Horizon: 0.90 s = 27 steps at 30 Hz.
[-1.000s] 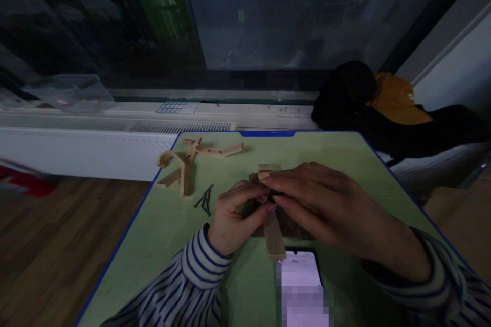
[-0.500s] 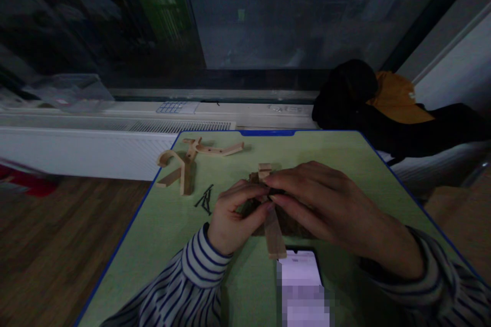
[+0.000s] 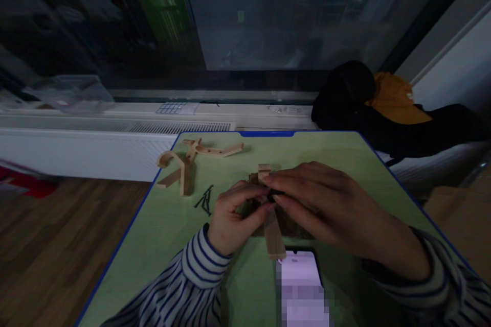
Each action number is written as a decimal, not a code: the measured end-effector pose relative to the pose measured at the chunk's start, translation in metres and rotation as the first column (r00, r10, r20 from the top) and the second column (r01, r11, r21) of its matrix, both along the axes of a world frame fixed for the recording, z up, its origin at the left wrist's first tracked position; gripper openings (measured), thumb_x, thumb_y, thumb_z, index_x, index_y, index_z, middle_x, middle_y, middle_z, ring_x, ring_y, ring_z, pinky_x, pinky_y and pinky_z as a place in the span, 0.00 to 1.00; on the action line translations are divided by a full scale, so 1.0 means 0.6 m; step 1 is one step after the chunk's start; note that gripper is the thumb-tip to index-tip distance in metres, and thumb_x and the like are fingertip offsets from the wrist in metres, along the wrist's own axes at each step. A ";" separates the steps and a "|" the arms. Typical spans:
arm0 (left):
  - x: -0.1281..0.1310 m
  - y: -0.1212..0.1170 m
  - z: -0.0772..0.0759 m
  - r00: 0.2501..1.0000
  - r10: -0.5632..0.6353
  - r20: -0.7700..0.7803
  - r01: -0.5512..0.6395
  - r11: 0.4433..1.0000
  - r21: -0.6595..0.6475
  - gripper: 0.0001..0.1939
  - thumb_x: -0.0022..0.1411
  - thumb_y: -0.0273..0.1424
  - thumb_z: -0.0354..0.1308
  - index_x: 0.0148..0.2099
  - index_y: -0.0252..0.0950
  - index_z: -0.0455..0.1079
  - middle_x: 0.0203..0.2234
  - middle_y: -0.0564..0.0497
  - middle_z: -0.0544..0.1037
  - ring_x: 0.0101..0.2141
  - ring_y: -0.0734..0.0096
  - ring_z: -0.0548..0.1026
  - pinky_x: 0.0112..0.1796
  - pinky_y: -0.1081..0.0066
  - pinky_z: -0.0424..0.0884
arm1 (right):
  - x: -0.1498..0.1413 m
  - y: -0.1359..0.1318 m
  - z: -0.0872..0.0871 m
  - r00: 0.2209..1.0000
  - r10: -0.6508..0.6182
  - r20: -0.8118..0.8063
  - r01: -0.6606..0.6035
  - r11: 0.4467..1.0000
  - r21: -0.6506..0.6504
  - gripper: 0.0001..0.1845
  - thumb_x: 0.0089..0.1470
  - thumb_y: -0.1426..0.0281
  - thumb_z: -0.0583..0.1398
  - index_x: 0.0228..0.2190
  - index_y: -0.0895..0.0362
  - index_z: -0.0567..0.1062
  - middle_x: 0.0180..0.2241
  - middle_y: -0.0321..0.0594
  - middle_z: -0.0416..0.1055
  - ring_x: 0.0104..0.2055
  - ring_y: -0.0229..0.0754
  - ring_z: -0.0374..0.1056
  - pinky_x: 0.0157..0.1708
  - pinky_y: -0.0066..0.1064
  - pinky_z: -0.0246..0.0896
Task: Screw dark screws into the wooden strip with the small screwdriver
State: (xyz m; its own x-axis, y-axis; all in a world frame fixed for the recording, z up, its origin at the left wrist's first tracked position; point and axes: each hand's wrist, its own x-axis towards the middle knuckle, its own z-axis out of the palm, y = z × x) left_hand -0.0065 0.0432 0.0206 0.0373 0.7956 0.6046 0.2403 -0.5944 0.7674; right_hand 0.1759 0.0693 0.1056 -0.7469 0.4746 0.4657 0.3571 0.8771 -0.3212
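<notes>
A pale wooden strip (image 3: 274,239) slants through the middle of the table, with its near end by the phone. My left hand (image 3: 236,214) is closed around it, thumb and forefinger pressed at its upper part. From the right, my right hand (image 3: 330,199) pinches a small dark piece (image 3: 273,195) against the strip, close to the left fingertips. What exactly this piece is stays hidden by the fingers. Beneath both hands lies a rough brown block (image 3: 293,226), mostly covered. Several dark screws (image 3: 206,199) lie in a small pile left of my left hand.
Curved wooden pieces (image 3: 183,171) and a bent wooden arm with holes (image 3: 219,150) lie at the table's back left. A phone (image 3: 301,271) rests near the front. Beyond the blue-edged table (image 3: 326,150) are a radiator (image 3: 92,150), a black bag and an orange cap (image 3: 401,99).
Both hands stay in nearly the same place. The right fingertips and the dark piece have shifted very slightly; everything else on the table stays put.
</notes>
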 end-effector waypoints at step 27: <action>0.001 0.000 0.001 0.999 0.010 -0.034 -0.010 1.000 0.010 0.10 0.52 0.23 0.61 0.39 0.35 0.72 0.26 0.50 0.76 0.30 0.71 0.74 0.33 0.72 0.71 | -0.003 -0.003 0.001 1.000 -0.018 0.008 0.018 0.999 0.034 0.19 0.58 0.71 0.55 0.51 0.59 0.64 0.46 0.40 0.71 0.46 0.36 0.65 0.47 0.31 0.60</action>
